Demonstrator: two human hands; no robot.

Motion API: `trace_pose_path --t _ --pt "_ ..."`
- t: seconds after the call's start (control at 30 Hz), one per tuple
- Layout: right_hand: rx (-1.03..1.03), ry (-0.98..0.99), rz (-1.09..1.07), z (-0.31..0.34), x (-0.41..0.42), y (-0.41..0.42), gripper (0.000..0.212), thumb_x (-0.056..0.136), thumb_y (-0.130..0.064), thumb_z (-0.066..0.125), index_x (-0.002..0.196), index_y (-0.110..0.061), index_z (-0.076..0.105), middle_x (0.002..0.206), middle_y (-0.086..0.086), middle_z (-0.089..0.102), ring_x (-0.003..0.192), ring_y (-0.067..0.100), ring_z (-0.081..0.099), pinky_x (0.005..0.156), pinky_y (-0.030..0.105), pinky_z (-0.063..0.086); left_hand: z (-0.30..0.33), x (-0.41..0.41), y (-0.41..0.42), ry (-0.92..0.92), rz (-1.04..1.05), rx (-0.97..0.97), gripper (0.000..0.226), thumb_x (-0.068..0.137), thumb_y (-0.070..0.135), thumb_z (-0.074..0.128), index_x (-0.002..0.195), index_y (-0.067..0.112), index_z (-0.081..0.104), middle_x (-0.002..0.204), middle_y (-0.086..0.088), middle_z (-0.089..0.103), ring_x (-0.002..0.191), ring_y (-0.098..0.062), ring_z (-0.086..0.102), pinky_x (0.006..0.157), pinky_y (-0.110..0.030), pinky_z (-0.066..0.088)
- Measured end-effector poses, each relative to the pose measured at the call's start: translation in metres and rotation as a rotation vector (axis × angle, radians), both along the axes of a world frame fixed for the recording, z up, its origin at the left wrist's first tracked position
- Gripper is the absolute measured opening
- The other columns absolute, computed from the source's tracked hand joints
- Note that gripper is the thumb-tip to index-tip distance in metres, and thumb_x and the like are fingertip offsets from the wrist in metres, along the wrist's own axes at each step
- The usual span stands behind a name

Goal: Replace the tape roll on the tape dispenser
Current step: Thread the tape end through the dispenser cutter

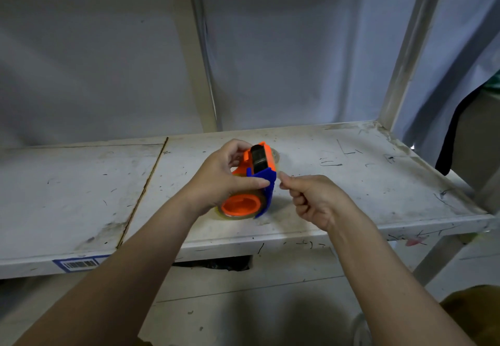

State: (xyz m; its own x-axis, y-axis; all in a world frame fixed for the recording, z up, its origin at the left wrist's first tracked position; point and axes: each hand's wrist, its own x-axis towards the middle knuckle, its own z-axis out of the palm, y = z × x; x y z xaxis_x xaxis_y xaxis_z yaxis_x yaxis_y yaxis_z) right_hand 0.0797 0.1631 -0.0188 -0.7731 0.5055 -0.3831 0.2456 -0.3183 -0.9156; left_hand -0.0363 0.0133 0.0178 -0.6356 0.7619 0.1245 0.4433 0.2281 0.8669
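Two colours, orange and blue, mark the tape dispenser (255, 180) holding a clear roll (238, 214).

Storeroom or workshop: scuffed white metal shelf (351, 183) with barcode label (78, 264), steel uprights (411, 48), grey sheeting (284, 48) behind.

The tape dispenser (261, 165), orange with a blue blade guard and a dark roller, is held tilted above the scuffed white shelf, with a clear tape roll (240, 206) seated on its orange hub facing the camera.
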Motion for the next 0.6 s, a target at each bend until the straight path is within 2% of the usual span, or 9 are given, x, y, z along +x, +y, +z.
trace_pose_path --t 0.07,0.17,0.27,0.37,0.47,0.6 --pt "0.070 -0.005 -0.010 0.003 -0.008 -0.009 0.023 0.082 -0.030 0.072 0.070 -0.012 0.066 0.057 0.000 0.037 0.050 0.011 0.028 0.046 0.023 0.026 -0.005 -0.001 -0.001 -0.054 0.009 0.066 0.066 0.051 0.038 0.087 0.109 0.029 0.058 0.112 0.003 0.066 0.111 -0.019 0.061 0.098 -0.045 0.049" --pt "0.147 -0.042 -0.023 0.007 -0.015 -0.015 0.031 0.081 -0.040 0.070 0.068 -0.014 0.062 0.058 0.001 0.038 0.053 0.014 0.028 0.049 0.026 0.028 -0.008 -0.004 -0.004 -0.128 0.028 0.125 0.067 0.053 0.033 0.088 0.112 0.026 0.057 0.114 0.003 0.066 0.113 -0.017 0.060 0.099 -0.041 0.049" --pt "0.036 -0.081 -0.010 0.005 -0.018 -0.019 0.035 0.080 -0.044 0.071 0.074 -0.013 0.054 0.061 0.000 0.040 0.053 0.011 0.029 0.049 0.025 0.026 -0.010 -0.004 -0.007 -0.187 0.029 0.156 0.069 0.052 0.032 0.089 0.112 0.026 0.056 0.115 0.004 0.066 0.113 -0.015 0.059 0.092 -0.032 0.051" --pt "-0.150 -0.076 -0.017 0.001 -0.020 -0.025 0.033 0.079 -0.042 0.071 0.083 -0.013 0.055 0.065 0.000 0.044 0.053 0.010 0.031 0.048 0.022 0.025 -0.010 -0.003 -0.005 -0.200 0.020 0.173 0.063 0.052 0.031 0.085 0.108 0.028 0.057 0.111 0.007 0.065 0.111 -0.012 0.059 0.084 -0.023 0.051" --pt "-0.292 -0.067 -0.045 0.002 -0.022 -0.030 0.026 0.084 -0.038 0.068 0.086 -0.013 0.061 0.065 0.001 0.055 0.047 0.008 0.034 0.048 0.019 0.025 -0.012 -0.007 -0.003 -0.196 0.026 0.170 0.063 0.054 0.030 0.089 0.109 0.027 0.057 0.113 0.005 0.066 0.112 -0.015 0.060 0.089 -0.029 0.051" --pt "-0.263 -0.094 -0.095 0.008 -0.026 -0.037 0.026 0.086 -0.035 0.063 0.098 -0.012 0.062 0.072 0.002 0.059 0.033 0.006 0.041 0.037 0.016 0.030 -0.013 -0.009 0.000 -0.173 0.040 0.150 0.061 0.057 0.030 0.088 0.109 0.028 0.057 0.115 0.005 0.066 0.114 -0.016 0.059 0.095 -0.036 0.050"
